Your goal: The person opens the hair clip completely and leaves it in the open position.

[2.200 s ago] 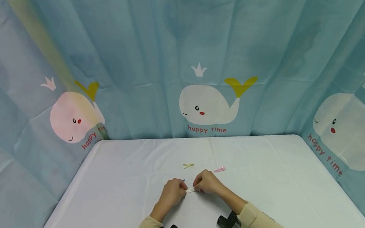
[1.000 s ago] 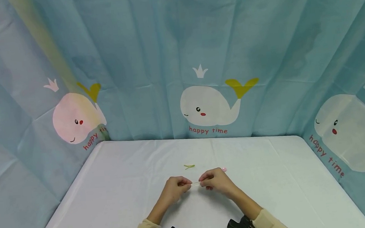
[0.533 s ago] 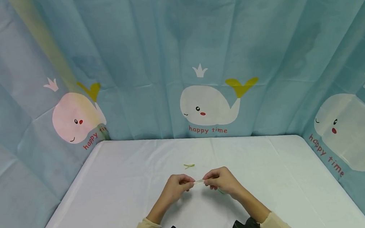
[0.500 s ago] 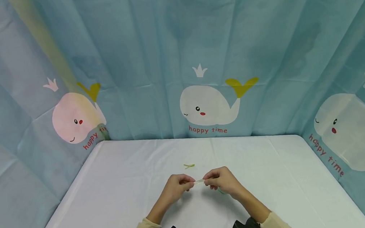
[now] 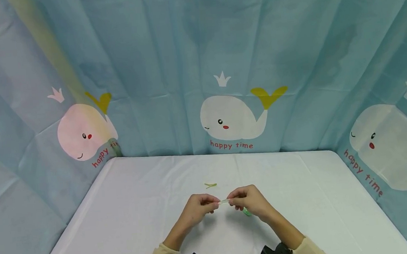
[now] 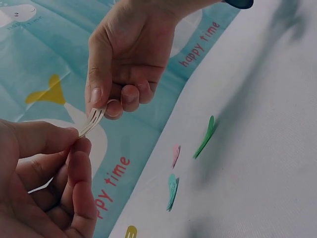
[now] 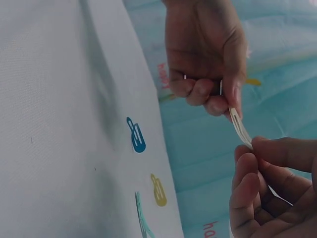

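Between my two hands is a cream-white snap hair clip (image 5: pixel 224 201), raised above the table. My left hand (image 5: pixel 196 209) pinches one end between thumb and forefinger; my right hand (image 5: pixel 252 202) pinches the other end likewise. In the left wrist view the slotted clip body (image 6: pixel 93 121) shows slightly bent between the fingertips. In the right wrist view the same clip (image 7: pixel 241 130) appears as a narrow curved strip. The fingertips cover both of its ends. The other fingers of each hand are curled in.
On the white table (image 5: pixel 140 197) lie several more hair clips: yellow (image 5: pixel 211 185), green (image 6: pixel 204 137), pink (image 6: pixel 176 156), teal (image 6: pixel 172 192) and blue (image 7: pixel 136 136). A blue whale-print curtain (image 5: pixel 169 65) stands round the table's back and sides.
Both hands have lifted the white hair clip off the table and shifted a little right. The green clip has come into view by my right hand, which now hides the pink one.
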### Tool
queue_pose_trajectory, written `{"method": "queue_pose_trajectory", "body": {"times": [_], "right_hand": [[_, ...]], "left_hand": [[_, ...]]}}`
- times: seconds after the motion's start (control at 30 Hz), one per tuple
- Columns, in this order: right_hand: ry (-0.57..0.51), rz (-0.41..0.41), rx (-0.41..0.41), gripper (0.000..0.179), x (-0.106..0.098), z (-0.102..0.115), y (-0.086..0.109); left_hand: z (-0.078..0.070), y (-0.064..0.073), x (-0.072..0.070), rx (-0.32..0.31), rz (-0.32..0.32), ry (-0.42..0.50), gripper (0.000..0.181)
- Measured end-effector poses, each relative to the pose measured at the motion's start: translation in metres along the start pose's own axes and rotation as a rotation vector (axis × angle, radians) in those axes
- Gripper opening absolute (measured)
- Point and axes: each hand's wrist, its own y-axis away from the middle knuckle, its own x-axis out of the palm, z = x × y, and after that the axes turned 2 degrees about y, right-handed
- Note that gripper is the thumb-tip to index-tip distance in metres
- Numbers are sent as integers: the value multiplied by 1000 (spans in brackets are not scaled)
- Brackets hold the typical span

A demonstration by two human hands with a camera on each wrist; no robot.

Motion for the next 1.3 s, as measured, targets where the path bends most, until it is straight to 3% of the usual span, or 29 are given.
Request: {"method": "queue_pose_trajectory", "body": {"times": [0.37, 0.73, 1.3], "right_hand": [[-76, 22, 20, 22, -3, 1, 0], [-106, 34, 35, 25, -3, -1, -3], [-125, 114, -41, 29, -4, 0, -3]], "left_hand": [[-1, 0, -1, -30, 48, 117, 23], [-1, -2, 0, -34, 26, 109, 21], [-3, -1, 0, -46, 13, 163, 26]]}}
